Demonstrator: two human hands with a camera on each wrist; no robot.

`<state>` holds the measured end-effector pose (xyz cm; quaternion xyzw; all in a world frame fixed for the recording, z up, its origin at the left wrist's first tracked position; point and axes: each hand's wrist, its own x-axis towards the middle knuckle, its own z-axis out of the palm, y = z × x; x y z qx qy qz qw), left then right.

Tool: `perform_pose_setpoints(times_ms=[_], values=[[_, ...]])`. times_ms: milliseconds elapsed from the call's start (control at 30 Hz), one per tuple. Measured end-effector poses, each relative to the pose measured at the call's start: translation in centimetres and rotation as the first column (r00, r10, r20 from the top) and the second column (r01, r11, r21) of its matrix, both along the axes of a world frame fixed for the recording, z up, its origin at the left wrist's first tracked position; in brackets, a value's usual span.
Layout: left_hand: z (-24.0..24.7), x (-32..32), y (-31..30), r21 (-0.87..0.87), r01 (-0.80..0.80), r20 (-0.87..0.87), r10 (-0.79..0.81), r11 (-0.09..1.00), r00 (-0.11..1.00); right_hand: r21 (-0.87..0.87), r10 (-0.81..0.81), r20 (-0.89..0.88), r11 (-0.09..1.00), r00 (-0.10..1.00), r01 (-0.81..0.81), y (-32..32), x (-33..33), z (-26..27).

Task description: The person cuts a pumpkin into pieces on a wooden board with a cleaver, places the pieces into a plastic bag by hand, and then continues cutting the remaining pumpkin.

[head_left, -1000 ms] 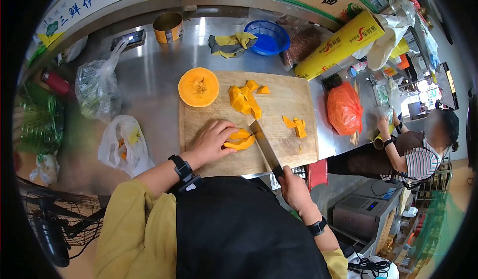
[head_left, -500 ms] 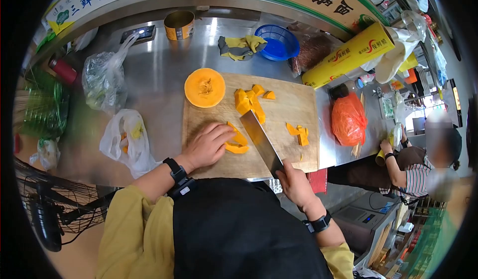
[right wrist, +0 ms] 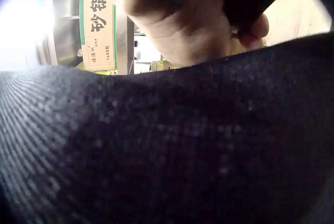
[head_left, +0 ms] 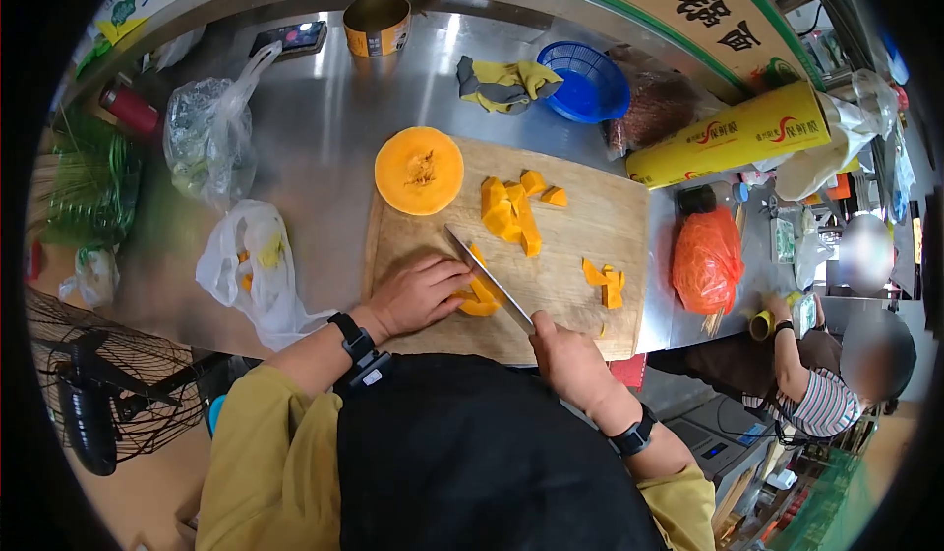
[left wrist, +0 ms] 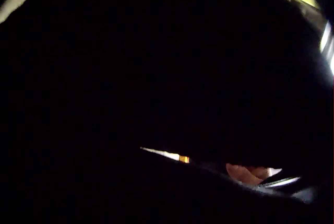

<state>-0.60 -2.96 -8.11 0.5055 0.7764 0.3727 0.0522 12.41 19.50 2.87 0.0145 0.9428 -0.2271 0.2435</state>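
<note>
My right hand [head_left: 575, 362] grips the handle of a kitchen knife [head_left: 489, 278], its blade seen nearly edge-on over the wooden cutting board [head_left: 560, 330]. Left of the blade, my left hand [head_left: 418, 293] holds a piece of orange pumpkin [head_left: 479, 300] down on the board, fingertips close to the blade; part of the piece is hidden. A halved pumpkin [head_left: 419, 171] lies cut face up at the board's far left corner. Cut pumpkin chunks [head_left: 508, 209] sit past the knife tip, with smaller bits [head_left: 612, 286] to the right. Darkness fills most of the left wrist view.
Behind the board lie a yellow-grey cloth [head_left: 506, 84], a blue basket [head_left: 584, 84] and an open tin [head_left: 377, 28]. Plastic bags [head_left: 258, 276] stand left, a red bag [head_left: 708, 264] right, near a yellow cling-film box [head_left: 733, 136]. Another person [head_left: 816, 364] works at the right.
The knife, first at the pumpkin piece, was lifted right with its flat side showing, then came back left over the piece. My left hand let its fingers slide back and holds the piece again.
</note>
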Motion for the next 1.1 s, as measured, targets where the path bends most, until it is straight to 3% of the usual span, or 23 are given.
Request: perform_pose_setpoints(times_ms=[167, 300, 400, 567, 1100], values=[[0.0, -0.2, 0.0, 0.004, 0.031, 0.044, -0.031, 1.0, 0.999, -0.038, -0.049, -0.027, 0.998, 0.998, 0.048, -0.2, 0.0, 0.3], [0.8, -1.4, 1.4, 0.138, -0.075, 0.129, 0.057, 0.988, 0.99, -0.021, -0.167, -0.045, 0.986, 0.985, 0.166, 0.2, 0.4, 0.4], [0.2, -2.8, 2.5, 0.087, 0.097, 0.111, -0.107, 0.991, 0.988, -0.028, -0.222, -0.034, 0.975, 0.974, 0.221, 0.6, 1.3, -0.1], [-0.3, -2.2, 3.0, 0.049, 0.06, 0.121, -0.066, 0.997, 0.991, -0.067, -0.263, 0.009, 0.962, 0.965, 0.263, 0.1, 2.5, -0.2], [-1.1, -0.7, 2.5, 0.209, -0.068, -0.038, 0.078, 0.976, 0.996, 0.009, -0.117, 0.078, 0.993, 0.99, 0.116, -0.2, 1.3, 0.6]])
